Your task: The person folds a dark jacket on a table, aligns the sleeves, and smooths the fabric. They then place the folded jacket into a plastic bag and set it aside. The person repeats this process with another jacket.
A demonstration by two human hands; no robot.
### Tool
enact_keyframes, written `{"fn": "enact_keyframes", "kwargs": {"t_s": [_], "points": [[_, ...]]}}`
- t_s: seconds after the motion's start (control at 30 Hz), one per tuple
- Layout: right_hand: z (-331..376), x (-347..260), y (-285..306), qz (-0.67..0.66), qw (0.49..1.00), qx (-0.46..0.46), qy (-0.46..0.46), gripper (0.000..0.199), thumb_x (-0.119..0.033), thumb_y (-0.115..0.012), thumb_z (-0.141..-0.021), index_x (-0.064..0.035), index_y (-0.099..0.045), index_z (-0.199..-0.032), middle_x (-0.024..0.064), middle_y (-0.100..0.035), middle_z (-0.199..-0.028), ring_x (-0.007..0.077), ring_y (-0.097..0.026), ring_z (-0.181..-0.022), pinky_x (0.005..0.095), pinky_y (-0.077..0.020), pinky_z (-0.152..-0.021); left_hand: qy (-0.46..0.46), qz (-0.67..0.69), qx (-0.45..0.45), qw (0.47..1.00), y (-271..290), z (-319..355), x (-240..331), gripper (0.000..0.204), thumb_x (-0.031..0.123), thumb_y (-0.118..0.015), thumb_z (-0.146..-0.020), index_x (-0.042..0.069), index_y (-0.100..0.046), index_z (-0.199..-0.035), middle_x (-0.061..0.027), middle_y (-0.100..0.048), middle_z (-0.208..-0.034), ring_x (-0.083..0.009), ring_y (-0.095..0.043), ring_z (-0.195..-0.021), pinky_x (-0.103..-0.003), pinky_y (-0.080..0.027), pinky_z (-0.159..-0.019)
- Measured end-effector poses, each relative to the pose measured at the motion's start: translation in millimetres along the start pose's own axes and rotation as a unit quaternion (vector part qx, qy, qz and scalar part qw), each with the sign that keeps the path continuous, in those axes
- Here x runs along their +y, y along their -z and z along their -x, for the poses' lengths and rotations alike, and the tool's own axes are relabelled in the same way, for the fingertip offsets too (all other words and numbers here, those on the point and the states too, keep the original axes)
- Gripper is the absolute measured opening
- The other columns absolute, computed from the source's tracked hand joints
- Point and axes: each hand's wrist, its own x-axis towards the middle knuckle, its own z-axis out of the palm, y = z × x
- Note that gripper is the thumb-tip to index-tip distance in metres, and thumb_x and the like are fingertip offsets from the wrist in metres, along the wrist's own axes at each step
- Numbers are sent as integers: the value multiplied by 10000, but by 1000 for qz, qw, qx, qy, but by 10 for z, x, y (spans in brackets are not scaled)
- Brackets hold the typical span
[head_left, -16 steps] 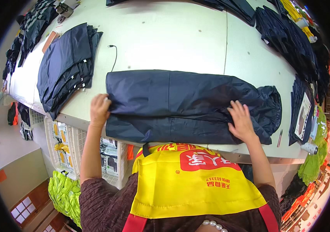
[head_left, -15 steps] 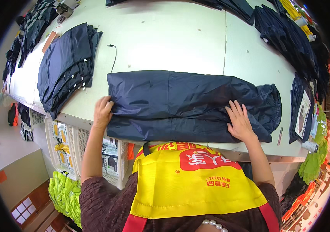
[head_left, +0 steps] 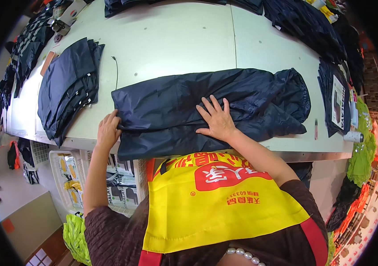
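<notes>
Navy trousers (head_left: 166, 99) of thin shiny cloth lie lengthwise along the table's near edge, their gathered elastic waist at the right end. My left hand (head_left: 108, 129) is at their left end, fingers bent and closed on the edge of the cloth. The fingertips are partly hidden, with the thumb close against them. Flat on the middle of the trousers rests my right hand (head_left: 217, 120), fingers spread, palm down. Wrinkles fan out from under it, and a long fold runs along the near side.
A fanned stack of dark garments (head_left: 67, 88) lies at the left, beside a thin black cord (head_left: 116, 73). More dark garments (head_left: 304, 29) lie far right. A packaged stack (head_left: 334, 97), small snips (head_left: 316, 129) and a thread spool (head_left: 353, 136) sit right. White baskets (head_left: 67, 177) hold packages below.
My right hand has slid left across the trousers from near the waist to the middle. The cloth is more wrinkled and its right end has shifted. My left hand stays at the left edge.
</notes>
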Motion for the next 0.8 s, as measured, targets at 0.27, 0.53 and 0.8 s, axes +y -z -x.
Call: {"fn": "enact_keyframes", "kwargs": {"t_s": [0.27, 0.53, 0.8], "points": [[72, -82, 5, -10, 994, 98, 39, 586, -394, -724, -695, -76, -537, -1151, 92, -505, -1211, 267, -444, -1136, 396, -347, -913, 517, 517, -65, 679, -67, 28, -36, 550, 594, -461, -856, 87, -578, -1036, -49, -599, -954, -186, -570, -929, -353, -443, -726], [44, 55, 677, -33, 959, 253, -122, 378, -350, -698, -708, -40, -601, -903, 108, -609, -917, 307, -563, -887, 408, -419, -790, 482, 565, -36, 669, 103, -6, 221, 492, 436, -695, -742, 60, -622, -1051, -25, -613, -1035, -167, -526, -1019, -341, -380, -815], [548, 1254, 595, -518, 664, 318, -435, 309, -103, -687, -771, 23, -597, -1039, 104, -648, -1005, 191, -619, -861, 311, -482, -802, 427, 590, -11, 685, 251, 98, 137, 138, 188, -616, -788, 80, -623, -873, 15, -574, -746, -85, -499, -666, -233, -388, -572]]}}
